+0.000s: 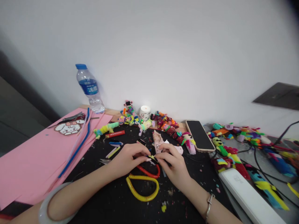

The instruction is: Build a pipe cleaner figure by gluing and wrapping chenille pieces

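Head view: left hand [129, 160] and right hand [173, 165] meet fingertip to fingertip over the black mat [112, 199], both pinching a small dark piece [153, 159] between them, too tiny to identify, just above scissors [146, 180].

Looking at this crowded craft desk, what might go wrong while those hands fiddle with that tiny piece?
The left hand and right hand pinch a small dark piece right above the scissors, so a finger could perhaps catch the blades. The candle sits among fuzzy figures; if lit, which I cannot tell, they might scorch. The water bottle stands by pink paper; a knock could soak it.
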`<state>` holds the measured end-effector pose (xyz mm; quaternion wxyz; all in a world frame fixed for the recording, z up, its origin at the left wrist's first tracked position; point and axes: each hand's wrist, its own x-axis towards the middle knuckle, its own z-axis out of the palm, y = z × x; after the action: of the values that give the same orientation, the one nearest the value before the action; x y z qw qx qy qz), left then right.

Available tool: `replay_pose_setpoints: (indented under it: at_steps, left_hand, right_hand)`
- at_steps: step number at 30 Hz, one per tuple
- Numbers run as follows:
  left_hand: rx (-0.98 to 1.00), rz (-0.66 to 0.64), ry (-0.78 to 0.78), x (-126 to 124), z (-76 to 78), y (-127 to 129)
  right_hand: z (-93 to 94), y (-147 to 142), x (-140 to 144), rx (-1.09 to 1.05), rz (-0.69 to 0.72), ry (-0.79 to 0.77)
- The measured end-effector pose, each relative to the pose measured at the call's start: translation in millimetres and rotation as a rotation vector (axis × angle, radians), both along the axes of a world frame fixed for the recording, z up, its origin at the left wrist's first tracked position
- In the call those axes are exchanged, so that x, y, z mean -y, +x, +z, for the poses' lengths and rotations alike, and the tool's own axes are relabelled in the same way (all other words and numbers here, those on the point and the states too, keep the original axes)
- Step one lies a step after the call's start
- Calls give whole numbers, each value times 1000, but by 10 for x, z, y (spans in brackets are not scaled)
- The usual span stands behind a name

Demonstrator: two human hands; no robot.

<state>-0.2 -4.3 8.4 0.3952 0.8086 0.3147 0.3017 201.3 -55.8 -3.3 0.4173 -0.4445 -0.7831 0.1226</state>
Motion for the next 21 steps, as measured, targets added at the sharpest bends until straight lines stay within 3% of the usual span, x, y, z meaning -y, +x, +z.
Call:
replay_pose_setpoints:
  at_steps: [9, 21]
  left_hand:
    - [133, 61, 32, -25, -38, -15]
    - [88, 36, 114, -4, 1, -17]
  right_hand:
    - [26, 7, 20, 16, -36, 67]
    - [32, -23, 21, 13, -48, 133]
